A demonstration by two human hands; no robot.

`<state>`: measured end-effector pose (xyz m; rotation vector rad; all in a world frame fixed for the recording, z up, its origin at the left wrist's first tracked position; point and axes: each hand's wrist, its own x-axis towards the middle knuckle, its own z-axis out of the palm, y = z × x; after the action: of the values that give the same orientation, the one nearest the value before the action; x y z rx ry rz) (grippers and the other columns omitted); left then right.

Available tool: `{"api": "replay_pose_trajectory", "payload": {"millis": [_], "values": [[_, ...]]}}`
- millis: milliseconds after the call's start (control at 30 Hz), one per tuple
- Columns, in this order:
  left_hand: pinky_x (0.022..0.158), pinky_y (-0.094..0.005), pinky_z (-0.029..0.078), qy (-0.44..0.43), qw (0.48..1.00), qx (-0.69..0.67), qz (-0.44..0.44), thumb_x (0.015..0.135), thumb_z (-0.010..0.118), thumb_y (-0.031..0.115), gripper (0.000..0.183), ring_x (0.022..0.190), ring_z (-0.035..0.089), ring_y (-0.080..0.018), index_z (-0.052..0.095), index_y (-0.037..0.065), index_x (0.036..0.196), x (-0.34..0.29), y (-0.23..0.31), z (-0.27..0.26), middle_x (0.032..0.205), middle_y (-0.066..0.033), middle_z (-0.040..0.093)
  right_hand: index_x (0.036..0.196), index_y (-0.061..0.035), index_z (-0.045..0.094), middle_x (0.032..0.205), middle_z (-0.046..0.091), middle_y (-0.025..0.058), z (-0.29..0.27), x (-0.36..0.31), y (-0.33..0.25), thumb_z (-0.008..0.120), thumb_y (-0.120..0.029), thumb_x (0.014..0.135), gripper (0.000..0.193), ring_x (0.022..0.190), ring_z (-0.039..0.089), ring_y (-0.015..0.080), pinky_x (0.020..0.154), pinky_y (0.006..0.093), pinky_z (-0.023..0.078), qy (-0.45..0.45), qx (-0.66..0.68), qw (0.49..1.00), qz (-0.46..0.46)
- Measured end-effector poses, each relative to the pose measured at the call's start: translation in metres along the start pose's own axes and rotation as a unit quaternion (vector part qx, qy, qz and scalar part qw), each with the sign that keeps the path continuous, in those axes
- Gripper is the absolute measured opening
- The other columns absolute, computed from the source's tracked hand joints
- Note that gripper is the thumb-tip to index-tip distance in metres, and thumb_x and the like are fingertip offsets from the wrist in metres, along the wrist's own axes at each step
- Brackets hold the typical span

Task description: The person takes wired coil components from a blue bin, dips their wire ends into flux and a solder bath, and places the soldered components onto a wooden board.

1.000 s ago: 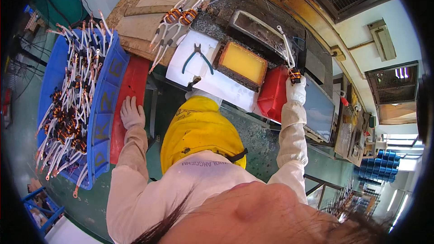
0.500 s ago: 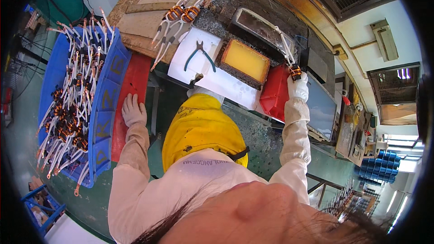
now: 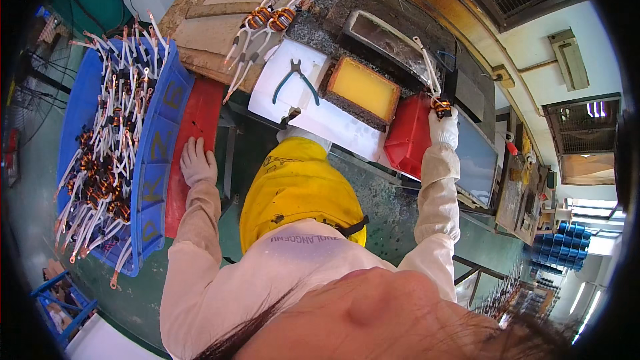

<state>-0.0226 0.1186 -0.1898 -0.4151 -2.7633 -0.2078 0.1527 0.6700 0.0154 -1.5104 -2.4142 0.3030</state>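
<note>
In white gloves, my right hand (image 3: 444, 128) grips a copper-wound toroid coil (image 3: 441, 106) at the right of the bench. The coil's white-sleeved leads (image 3: 427, 61) point up and away, their ends past the rim of a red container (image 3: 408, 135). My left hand (image 3: 198, 162) lies flat, fingers extended, on a red board (image 3: 194, 117) next to a blue crate (image 3: 158, 133). That crate is piled with similar coils (image 3: 100, 173) with white leads and copper lugs. Nothing shows in the left hand.
A framed block of yellow material (image 3: 363, 90) sits mid-bench, with a dark rectangular trough (image 3: 389, 45) behind it. Pliers with teal handles (image 3: 295, 83) lie on a white sheet (image 3: 267, 100). Two coils (image 3: 269, 20) rest on the board at the back. Blue spools (image 3: 563, 248) stand far right.
My right hand has shifted slightly to the right with the coil, and the leads have swung a little with it. The left hand stays where it was.
</note>
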Motion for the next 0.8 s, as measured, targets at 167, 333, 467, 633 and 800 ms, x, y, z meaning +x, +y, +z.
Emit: {"api": "replay_pose_trajectory", "payload": {"millis": [167, 333, 467, 633, 800], "values": [[0.100, -0.0456, 0.037, 0.003, 1.000, 0.002, 0.002, 0.084, 0.053, 0.027, 0.043, 0.123, 0.044, -0.0288, 0.052, 0.016, 0.125, 0.000, 0.000, 0.001, 0.136, -0.0085, 0.046, 0.115, -0.0044, 0.049, 0.102, 0.063, 0.0224, 0.012, 0.012, 0.026, 0.065, -0.037, 0.079, 0.051, 0.097, 0.061, 0.0394, 0.082, 0.0433, 0.048, 0.028, 0.088, 0.996, -0.021], [0.104, -0.0460, 0.032, -0.037, 0.999, -0.003, -0.003, 0.088, 0.049, 0.028, 0.045, 0.128, 0.038, -0.0283, 0.047, 0.015, 0.131, -0.001, -0.002, 0.002, 0.140, -0.0088, 0.041, 0.113, -0.0033, 0.049, 0.100, 0.064, 0.0210, 0.020, 0.016, 0.039, 0.066, -0.035, 0.079, 0.050, 0.097, 0.062, 0.0388, 0.083, 0.0417, 0.047, 0.036, 0.141, 0.989, -0.022], [0.101, -0.0454, 0.036, -0.005, 1.000, 0.008, -0.002, 0.084, 0.053, 0.027, 0.043, 0.124, 0.043, -0.0287, 0.051, 0.016, 0.126, 0.001, 0.000, 0.002, 0.136, -0.0082, 0.046, 0.113, -0.0030, 0.048, 0.096, 0.065, 0.0189, 0.023, 0.015, 0.042, 0.067, -0.036, 0.078, 0.051, 0.090, 0.065, 0.0323, 0.078, 0.0396, 0.049, 0.038, 0.163, 0.986, 0.000], [0.100, -0.0457, 0.037, 0.002, 1.000, 0.010, -0.002, 0.084, 0.053, 0.027, 0.042, 0.123, 0.044, -0.0290, 0.053, 0.016, 0.124, 0.000, 0.001, 0.002, 0.135, -0.0087, 0.047, 0.112, -0.0030, 0.052, 0.080, 0.063, 0.0104, 0.021, 0.012, 0.039, 0.068, -0.032, 0.079, 0.046, 0.059, 0.061, 0.0159, 0.051, 0.0309, 0.049, 0.037, 0.282, 0.958, 0.043], [0.100, -0.0456, 0.036, 0.004, 1.000, -0.004, 0.004, 0.084, 0.053, 0.026, 0.042, 0.123, 0.044, -0.0295, 0.052, 0.015, 0.124, -0.002, -0.001, 0.005, 0.135, -0.0090, 0.046, 0.106, -0.0059, 0.056, 0.071, 0.058, 0.0015, 0.004, 0.021, 0.041, 0.069, -0.026, 0.080, 0.035, 0.048, 0.051, 0.0111, 0.043, 0.0264, 0.044, 0.022, 0.425, 0.903, 0.054]]}}
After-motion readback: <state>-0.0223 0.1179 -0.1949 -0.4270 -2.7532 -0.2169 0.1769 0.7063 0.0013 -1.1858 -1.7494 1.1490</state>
